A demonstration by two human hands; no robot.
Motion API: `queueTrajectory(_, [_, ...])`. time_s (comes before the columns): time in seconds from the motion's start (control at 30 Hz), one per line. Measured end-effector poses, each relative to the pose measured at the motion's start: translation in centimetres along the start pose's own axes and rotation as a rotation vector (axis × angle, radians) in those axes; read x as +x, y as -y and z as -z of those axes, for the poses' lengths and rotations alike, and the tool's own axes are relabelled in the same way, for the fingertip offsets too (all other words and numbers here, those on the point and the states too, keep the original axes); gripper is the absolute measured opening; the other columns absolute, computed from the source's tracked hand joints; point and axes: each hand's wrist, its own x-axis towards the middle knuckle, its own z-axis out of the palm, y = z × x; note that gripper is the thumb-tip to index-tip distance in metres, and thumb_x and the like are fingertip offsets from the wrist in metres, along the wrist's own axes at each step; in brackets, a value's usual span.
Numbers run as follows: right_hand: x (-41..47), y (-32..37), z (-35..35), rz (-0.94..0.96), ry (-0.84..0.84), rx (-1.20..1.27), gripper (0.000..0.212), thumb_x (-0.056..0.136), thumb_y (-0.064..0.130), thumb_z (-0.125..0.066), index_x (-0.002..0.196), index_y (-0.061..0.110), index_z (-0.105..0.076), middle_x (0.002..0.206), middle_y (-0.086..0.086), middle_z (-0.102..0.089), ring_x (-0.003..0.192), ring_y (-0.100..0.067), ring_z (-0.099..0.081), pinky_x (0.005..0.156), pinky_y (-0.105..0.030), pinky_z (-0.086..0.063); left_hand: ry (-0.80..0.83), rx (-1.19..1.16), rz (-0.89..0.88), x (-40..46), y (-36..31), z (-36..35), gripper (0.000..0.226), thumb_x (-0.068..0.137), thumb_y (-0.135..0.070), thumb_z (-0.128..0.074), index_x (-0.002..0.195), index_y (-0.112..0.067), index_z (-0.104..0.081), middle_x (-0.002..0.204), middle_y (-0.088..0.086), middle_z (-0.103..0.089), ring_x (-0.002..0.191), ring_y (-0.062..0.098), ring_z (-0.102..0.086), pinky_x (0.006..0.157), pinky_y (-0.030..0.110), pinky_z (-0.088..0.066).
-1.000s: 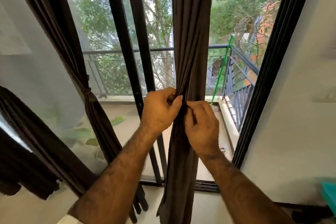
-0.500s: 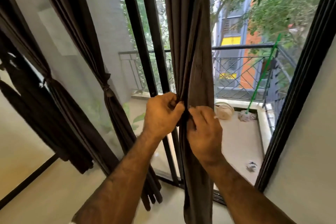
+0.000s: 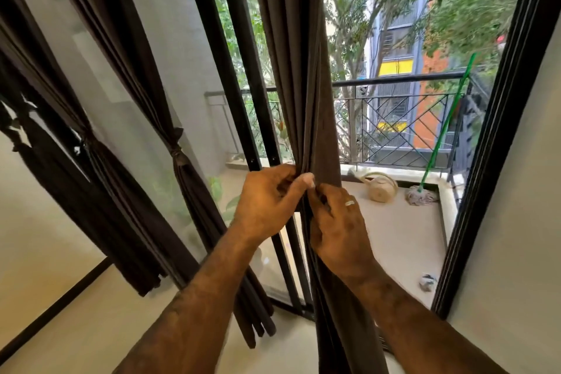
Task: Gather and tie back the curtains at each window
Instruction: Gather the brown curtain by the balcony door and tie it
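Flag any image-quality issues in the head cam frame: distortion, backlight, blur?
Head view: wide-angle bowing, the window frame leans inward; daylight from outside backlights the gathered curtain, leaving its folds dark; left hand and right hand are sharp and evenly lit; treetops top right are smeared; the glass pane at left looks hazy, with faint reflections.

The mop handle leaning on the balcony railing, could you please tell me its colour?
The mop handle is bright green, seen clearly in the head view.
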Motion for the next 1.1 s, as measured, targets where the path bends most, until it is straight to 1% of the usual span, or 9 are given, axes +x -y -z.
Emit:
queueTrajectory(0.17, [-0.3, -1.4, 1.2, 0.108, 0.093, 0.129, 0.052, 0.093, 0.008, -0.059, 0.145, 0.003, -0.062, 0.135, -0.015, -0.062, 0.119, -0.034, -0.061, 0.101, -0.045, -0.052, -0.093, 0.014, 0.115, 0.7, 0.6, -0.1, 0.040, 0.091, -0.042, -0.084, 0.065, -0.026, -0.059, 0.056, -0.007, -0.062, 0.050, 0.013, -0.059, 0.051, 0.036, -0.054])
queueTrajectory(0.27, [0.3, -4.2, 1.2, -0.176, -0.127, 0.299, 0.034, 0.096, 0.003, -0.060, 0.128, 0.009, -0.071, 0.122, -0.007, -0.067, 0.114, -0.027, -0.064, 0.093, -0.048, -0.055, -0.034, -0.107, 0.182, 1.0, 1.3, 0.8, 0.041, 0.093, -0.036, -0.084, 0.066, -0.013, -0.062, 0.060, 0.009, -0.062, 0.057, 0.032, -0.062, 0.062, 0.056, -0.059])
queueTrajectory(0.4, [3.9, -6.8, 0.2, -0.625, -0.101, 0.500, 0.044, 0.097, 0.015, -0.077, 0.135, 0.031, -0.062, 0.130, 0.006, -0.066, 0.119, -0.014, -0.063, 0.089, -0.032, -0.056, 0.000, -0.134, 0.226, 0.9, 0.7, 1.6, 0.047, 0.092, -0.012, -0.084, 0.059, -0.040, -0.066, 0.061, -0.018, -0.057, 0.059, 0.001, -0.057, 0.065, 0.029, -0.053])
queueTrajectory(0.5, [6.6, -6.3, 0.2, -0.730, -0.040, 0.688, 0.026, 0.094, 0.019, -0.080, 0.108, 0.039, -0.071, 0.099, 0.026, -0.075, 0.095, 0.006, -0.067, 0.081, -0.015, -0.050, 0.016, -0.125, 0.261, 1.1, 1.3, 2.0, 0.034, 0.091, -0.019, -0.085, 0.064, -0.027, -0.066, 0.068, 0.000, -0.059, 0.060, 0.010, -0.057, 0.063, 0.031, -0.048])
queueTrajectory(0.6, [6.3, -4.5, 0.5, -0.704, -0.150, 0.651, 0.027, 0.091, 0.012, -0.082, 0.084, 0.035, -0.070, 0.072, 0.026, -0.069, 0.067, 0.005, -0.062, 0.066, -0.011, -0.045, 0.038, -0.099, 0.281, 0.8, 1.7, 2.7, 0.024, 0.093, -0.027, -0.084, 0.086, -0.005, -0.077, 0.088, 0.015, -0.076, 0.083, 0.029, -0.074, 0.083, 0.047, -0.062])
queueTrajectory(0.73, [3.5, -0.9, 0.0, -0.437, -0.321, 0.294, 0.003, 0.096, 0.012, -0.077, 0.095, 0.014, -0.074, 0.086, 0.004, -0.066, 0.072, -0.010, -0.059, 0.073, -0.017, -0.046, -0.168, 0.039, 0.234, 0.4, 1.2, 2.3, 0.018, 0.088, -0.027, -0.089, 0.085, -0.010, -0.081, 0.080, 0.003, -0.078, 0.077, 0.020, -0.074, 0.083, 0.027, -0.060])
queueTrajectory(0.83, [2.1, 1.1, -1.3, -0.102, -0.192, 0.089, 0.018, 0.099, 0.009, -0.070, 0.115, 0.004, -0.076, 0.102, -0.008, -0.068, 0.088, -0.024, -0.064, 0.079, -0.032, -0.055, -0.263, 0.036, 0.190, -0.1, 1.0, 1.2, 0.011, 0.085, -0.017, -0.090, 0.089, -0.012, -0.081, 0.080, -0.004, -0.078, 0.074, 0.015, -0.074, 0.073, 0.025, -0.061])
queueTrajectory(0.97, [1.5, 1.1, -2.8, -0.026, -0.048, -0.007, 0.045, 0.092, 0.008, -0.077, 0.135, 0.000, -0.068, 0.116, -0.014, -0.066, 0.093, -0.031, -0.065, 0.079, -0.041, -0.059, -0.265, 0.039, 0.199, -0.5, 0.8, 0.8, 0.008, 0.090, -0.015, -0.084, 0.097, -0.013, -0.081, 0.085, -0.008, -0.079, 0.081, 0.011, -0.076, 0.078, 0.026, -0.063])
queueTrajectory(1.1, [1.4, 1.3, -2.6, 0.049, -0.008, -0.012, 0.045, 0.100, 0.018, -0.063, 0.141, 0.000, -0.064, 0.122, -0.013, -0.060, 0.094, -0.030, -0.062, 0.081, -0.037, -0.053, -0.201, 0.044, 0.149, -0.8, 0.9, 1.4, 0.014, 0.095, -0.028, -0.081, 0.101, -0.015, -0.081, 0.088, -0.009, -0.079, 0.088, 0.012, -0.076, 0.082, 0.030, -0.062])
